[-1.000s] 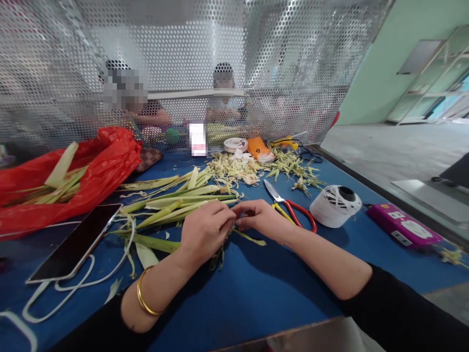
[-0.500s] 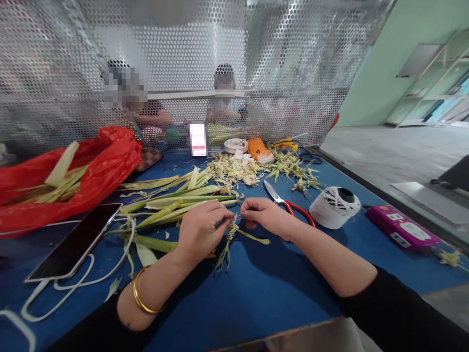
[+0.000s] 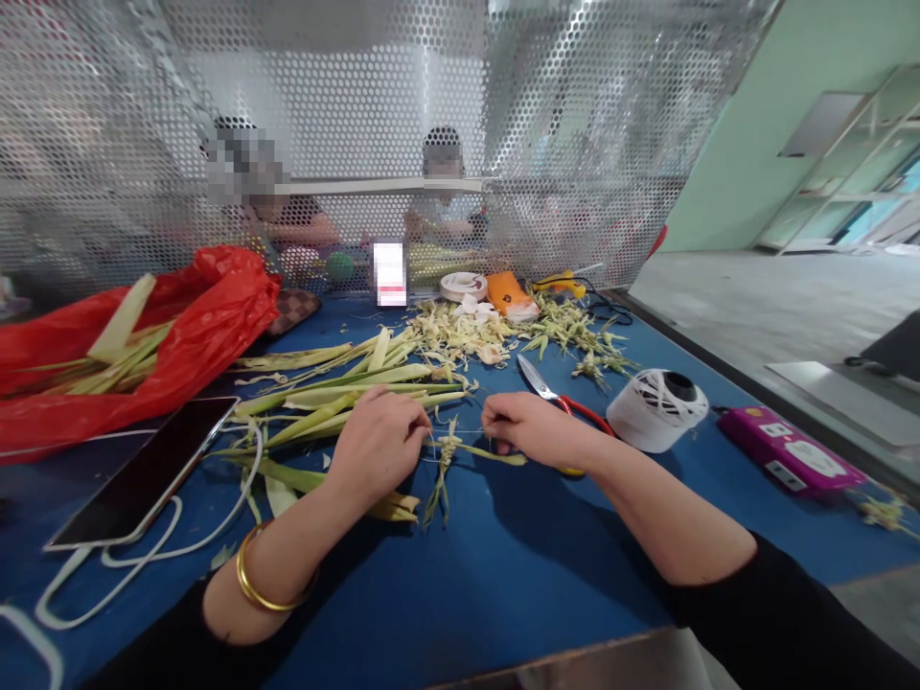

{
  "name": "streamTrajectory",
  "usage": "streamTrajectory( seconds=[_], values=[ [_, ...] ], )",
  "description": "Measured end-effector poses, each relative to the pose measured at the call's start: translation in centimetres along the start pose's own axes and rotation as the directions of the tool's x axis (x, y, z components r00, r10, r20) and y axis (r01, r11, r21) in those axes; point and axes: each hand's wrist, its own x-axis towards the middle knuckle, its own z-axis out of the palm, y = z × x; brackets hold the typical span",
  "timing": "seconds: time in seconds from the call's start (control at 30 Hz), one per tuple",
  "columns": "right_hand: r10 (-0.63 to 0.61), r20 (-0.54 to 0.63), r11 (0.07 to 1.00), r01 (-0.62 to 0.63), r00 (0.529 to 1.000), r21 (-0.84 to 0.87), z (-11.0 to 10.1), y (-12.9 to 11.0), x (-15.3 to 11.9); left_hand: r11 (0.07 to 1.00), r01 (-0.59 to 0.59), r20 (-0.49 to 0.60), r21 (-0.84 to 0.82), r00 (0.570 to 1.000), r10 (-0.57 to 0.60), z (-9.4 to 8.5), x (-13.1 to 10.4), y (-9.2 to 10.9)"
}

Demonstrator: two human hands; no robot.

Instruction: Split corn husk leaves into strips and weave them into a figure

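A small knotted figure of pale green husk strips lies on the blue table between my hands, loose ends pointing down and one strip to the right. A thin white thread runs across it from hand to hand. My left hand, a gold bangle on its wrist, pinches the thread's left end. My right hand has its fingers curled closed at the thread's right end. Red-handled scissors lie partly behind my right forearm. Long corn husks are spread beyond and left of my left hand.
A white thread spool and a purple packet lie on the right. Husk scraps and an orange packet are farther back. Leftward are a tablet-like device with white cable and a red bag. Two people sit behind the perforated screen.
My hands have moved apart, the left one leftward, and the thread now stretches between them. The knotted husk figure shows more fully, out of my left fingers.
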Motion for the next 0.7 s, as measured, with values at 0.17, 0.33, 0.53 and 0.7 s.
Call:
streamTrajectory(
  seconds=[0.17,0.33,0.53,0.7],
  values=[
    [-0.217,0.035,0.905,0.188,0.976,0.381,1.1,-1.5,-0.1,0.994,0.082,0.007,-0.065,0.997,-0.082,0.3,0.0,0.3],
    [-0.16,0.07,0.858,0.104,0.985,0.504,1.7,-1.3,0.1,0.873,0.286,0.046,-0.395,0.955,-0.292,0.0,0.3,0.8],
    [-0.163,0.033,0.861,0.126,0.986,0.493,1.7,-1.3,0.1,0.667,0.288,0.088,-0.687,0.944,-0.318,-0.3,0.3,1.6],
    [-0.165,0.004,0.84,0.138,0.986,0.525,1.6,-1.4,0.0,0.518,0.299,0.158,-0.802,0.941,-0.299,-0.6,0.3,2.0]
  ],
)
